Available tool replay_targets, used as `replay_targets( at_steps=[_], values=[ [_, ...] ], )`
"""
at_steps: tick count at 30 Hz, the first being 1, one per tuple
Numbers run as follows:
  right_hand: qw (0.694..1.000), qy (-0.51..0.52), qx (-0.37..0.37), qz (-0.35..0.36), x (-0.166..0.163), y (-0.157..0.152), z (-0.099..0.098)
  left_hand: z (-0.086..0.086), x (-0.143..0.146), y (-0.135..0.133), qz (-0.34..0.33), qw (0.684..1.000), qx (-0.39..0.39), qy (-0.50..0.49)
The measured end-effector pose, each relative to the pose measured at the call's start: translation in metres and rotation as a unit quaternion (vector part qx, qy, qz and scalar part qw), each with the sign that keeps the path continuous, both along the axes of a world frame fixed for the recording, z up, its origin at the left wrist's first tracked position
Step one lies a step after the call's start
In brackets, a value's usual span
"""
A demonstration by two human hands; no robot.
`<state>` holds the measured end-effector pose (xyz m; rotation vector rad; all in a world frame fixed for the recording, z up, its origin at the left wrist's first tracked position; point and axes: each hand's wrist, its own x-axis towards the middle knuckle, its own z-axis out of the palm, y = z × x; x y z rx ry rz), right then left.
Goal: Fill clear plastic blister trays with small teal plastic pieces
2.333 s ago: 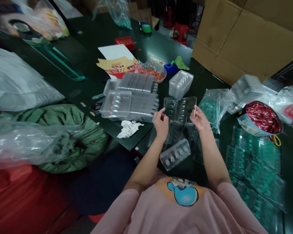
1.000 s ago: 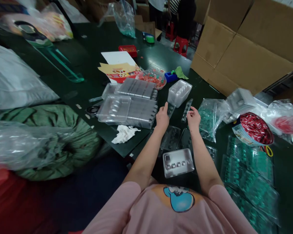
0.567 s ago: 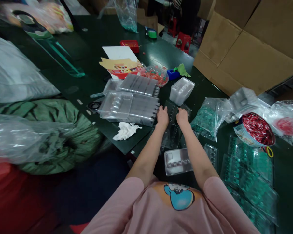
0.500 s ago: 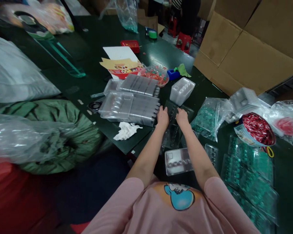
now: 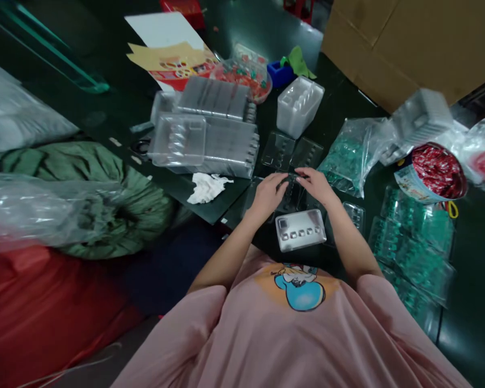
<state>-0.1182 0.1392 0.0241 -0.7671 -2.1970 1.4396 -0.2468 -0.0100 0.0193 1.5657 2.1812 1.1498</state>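
Observation:
My left hand [image 5: 269, 193] and my right hand [image 5: 314, 184] face each other low over the dark green table. Both have their fingers stretched out and a little bent, with nothing gripped in them that I can see. Between and under them lies a clear plastic blister tray [image 5: 290, 195], and the fingertips are at its far part; whether they press on it I cannot tell. Just beyond the hands two more clear trays, a left one [image 5: 278, 152] and a right one [image 5: 306, 153], lie flat. Nearer my body sits a whitish tray stack [image 5: 301, 230] with a row of small bumps.
Stacked trays [image 5: 210, 143] stand to the left, near a crumpled white tissue [image 5: 208, 187]. At the right are a bag of green pieces [image 5: 345, 156], a tub of red wrapped pieces [image 5: 438, 171] and filled green trays [image 5: 418, 248]. A large carton [image 5: 408, 48] rises behind.
My view has tipped downward. Both hands have come back toward my body, from the two far trays to the tray nearer me, and their fingers now point inward.

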Motion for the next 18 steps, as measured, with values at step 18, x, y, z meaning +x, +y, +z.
replay_targets(
  at_steps=[18],
  values=[
    [0.932,-0.154,0.26,0.2,0.086,-0.065,-0.036,-0.014,0.06,-0.082,-0.063,0.982,-0.172,0.032]
  ],
)
